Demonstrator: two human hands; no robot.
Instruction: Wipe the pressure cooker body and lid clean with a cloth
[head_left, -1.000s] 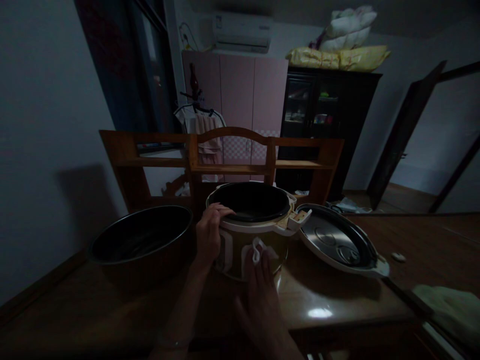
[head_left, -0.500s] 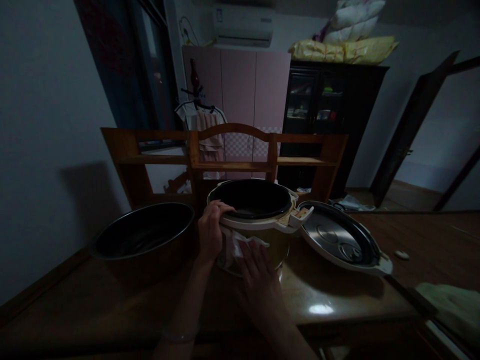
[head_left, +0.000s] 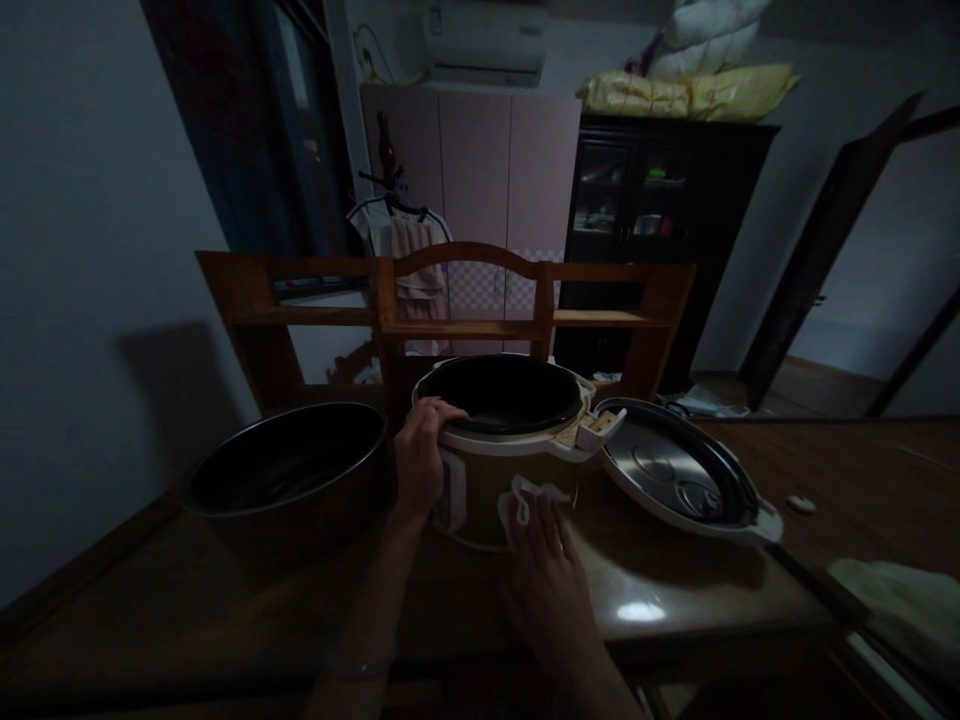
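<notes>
An electric cooker (head_left: 480, 490) with a dark inside and a pale rim stands on the wooden desk in front of me. My left hand (head_left: 421, 455) grips its rim at the left, fingers hooked over the edge. Against the lower right of the cooker's front, my right hand (head_left: 546, 555) presses a crumpled white cloth (head_left: 534, 495), fingers extended over it. To the left sits the dark inner pot (head_left: 292, 505), its mouth up. The cooker's lid (head_left: 667, 460) lies at the right, metal underside facing up.
A wooden shelf rack (head_left: 465, 328) rises at the back of the desk (head_left: 675, 600). A pale green cloth-like thing (head_left: 896, 605) lies at the lower right. Beyond are a pink wardrobe (head_left: 474, 170), a black cabinet (head_left: 720, 200) and a door (head_left: 825, 240).
My right hand has slid the white cloth rightward along the cooker's front, uncovering the light panel at its left. My left hand stays on the rim.
</notes>
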